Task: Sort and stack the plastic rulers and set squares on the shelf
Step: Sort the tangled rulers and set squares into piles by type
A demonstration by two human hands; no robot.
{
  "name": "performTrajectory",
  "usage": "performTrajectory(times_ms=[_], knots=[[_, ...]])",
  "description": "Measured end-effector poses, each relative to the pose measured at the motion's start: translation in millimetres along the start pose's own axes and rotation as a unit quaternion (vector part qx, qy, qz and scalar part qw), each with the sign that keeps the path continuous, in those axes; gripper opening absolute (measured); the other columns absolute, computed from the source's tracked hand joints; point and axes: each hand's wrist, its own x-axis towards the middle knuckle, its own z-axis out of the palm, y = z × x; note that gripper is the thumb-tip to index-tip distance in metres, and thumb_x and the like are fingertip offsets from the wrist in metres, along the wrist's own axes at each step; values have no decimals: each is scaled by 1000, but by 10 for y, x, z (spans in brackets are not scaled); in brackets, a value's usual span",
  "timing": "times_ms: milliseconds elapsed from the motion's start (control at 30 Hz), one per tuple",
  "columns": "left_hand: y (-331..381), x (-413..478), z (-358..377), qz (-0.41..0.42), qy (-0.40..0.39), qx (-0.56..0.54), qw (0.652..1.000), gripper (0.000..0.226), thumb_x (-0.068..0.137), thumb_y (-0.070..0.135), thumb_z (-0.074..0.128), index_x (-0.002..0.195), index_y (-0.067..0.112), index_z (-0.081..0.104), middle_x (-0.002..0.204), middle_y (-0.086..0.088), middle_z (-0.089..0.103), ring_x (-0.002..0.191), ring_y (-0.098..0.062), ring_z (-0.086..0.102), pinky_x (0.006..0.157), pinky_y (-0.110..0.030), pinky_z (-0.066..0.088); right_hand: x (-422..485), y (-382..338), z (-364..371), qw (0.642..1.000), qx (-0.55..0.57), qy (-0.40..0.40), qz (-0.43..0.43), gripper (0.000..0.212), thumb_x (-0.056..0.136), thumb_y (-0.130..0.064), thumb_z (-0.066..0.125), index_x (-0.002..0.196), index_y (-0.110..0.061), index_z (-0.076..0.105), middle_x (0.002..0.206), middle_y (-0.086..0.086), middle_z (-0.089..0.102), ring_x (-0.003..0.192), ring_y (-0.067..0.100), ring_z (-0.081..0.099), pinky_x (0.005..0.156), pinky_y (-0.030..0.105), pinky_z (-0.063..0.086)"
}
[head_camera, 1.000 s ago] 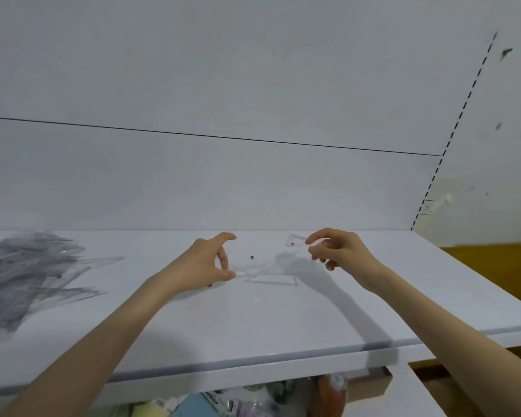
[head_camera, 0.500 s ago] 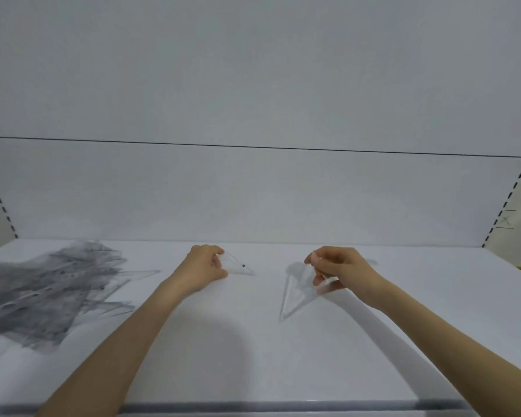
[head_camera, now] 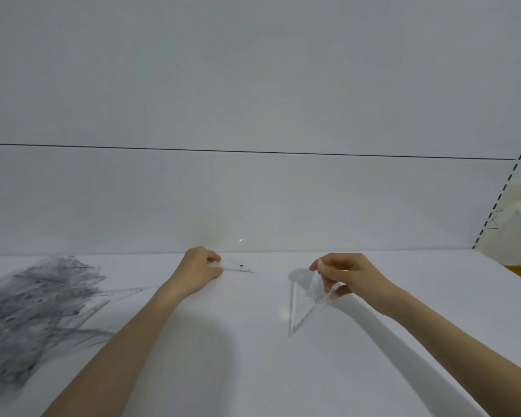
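Observation:
A large heap of clear plastic rulers and set squares lies at the left of the white shelf. My left hand holds a small clear set square flat against the shelf near the back wall, its tip pointing right. My right hand pinches the short edge of a long clear set square, tilted up, its sharp point touching the shelf toward me.
A white back wall rises right behind the hands. The shelf's right end borders a yellow-brown surface and a perforated upright.
Both hands have drawn apart with their set squares since a second ago. The view has shifted, and the right hand's set square has tipped up a little more.

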Motion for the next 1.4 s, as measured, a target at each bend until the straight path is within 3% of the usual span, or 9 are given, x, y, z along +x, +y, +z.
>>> performTrajectory(times_ms=[233, 433, 633, 900, 967, 1033, 1133, 1300, 1400], knots=[[214, -29, 81, 35, 20, 85, 996, 33, 85, 25, 64, 117, 18, 63, 110, -5, 56, 113, -22, 46, 90, -32, 43, 52, 216, -216, 999, -14, 6, 46, 29, 96, 4, 43, 112, -6, 65, 82, 6, 53, 71, 16, 50, 65, 25, 49], [687, -174, 174, 144, -41, 51, 987, 18, 89, 21, 58, 106, 25, 63, 105, 8, 55, 102, -9, 50, 87, -27, 45, 7, 179, -693, 993, -92, 60, 48, 30, 88, 9, 46, 99, -6, 70, 85, 3, 60, 72, 15, 53, 62, 21, 42], [1003, -341, 320, 238, -86, 135, 958, 25, 91, 26, 51, 115, 29, 59, 110, 16, 53, 104, -2, 48, 91, -25, 42, 318, 175, -920, 940, -339, 22, 35, 47, 81, 7, 42, 102, -20, 74, 84, -6, 62, 77, 10, 53, 64, 10, 38], [957, -470, 356, 231, -110, 179, 950, 45, 82, 44, 29, 117, 34, 55, 114, 20, 49, 111, -2, 46, 93, -26, 41, 786, 409, -712, 936, -349, -26, -30, 33, 82, 1, 52, 100, -18, 71, 86, -7, 64, 71, -7, 52, 66, 2, 38], [933, -494, 356, 225, -109, 189, 950, 49, 79, 46, 25, 116, 35, 55, 114, 21, 48, 110, -1, 45, 91, -24, 41, 836, 488, -710, 939, -342, -22, -28, 37, 81, 4, 49, 103, -19, 69, 86, -7, 65, 74, -5, 55, 65, 2, 40], [933, -520, 355, 223, -103, 192, 950, 38, 86, 39, 34, 117, 34, 55, 115, 21, 48, 111, 0, 45, 90, -23, 41, 845, 539, -722, 932, -359, -28, -34, 36, 83, 4, 48, 107, -14, 68, 90, -3, 65, 80, 4, 57, 68, 3, 39], [963, -561, 364, 225, -99, 200, 948, 28, 94, 28, 43, 119, 33, 54, 117, 20, 46, 112, 1, 43, 90, -20, 40, 830, 601, -740, 918, -391, -20, -63, 31, 81, -9, 59, 110, -14, 68, 109, 1, 66, 105, 19, 56, 88, 19, 40], [1049, -584, 371, 229, -108, 216, 943, 28, 96, 25, 43, 121, 28, 55, 121, 17, 47, 113, -1, 42, 88, -19, 38, 610, 507, -780, 912, -392, 31, -113, 40, 78, -23, 53, 116, -20, 64, 121, -7, 60, 114, 13, 45, 92, 24, 37], [1077, -594, 353, 232, -115, 241, 935, 30, 96, 26, 42, 124, 28, 53, 123, 14, 47, 112, -4, 45, 85, -18, 35, 424, 412, -776, 884, -438, -7, -164, 37, 81, -11, 52, 115, -18, 64, 121, -6, 60, 115, 18, 47, 95, 27, 40]])
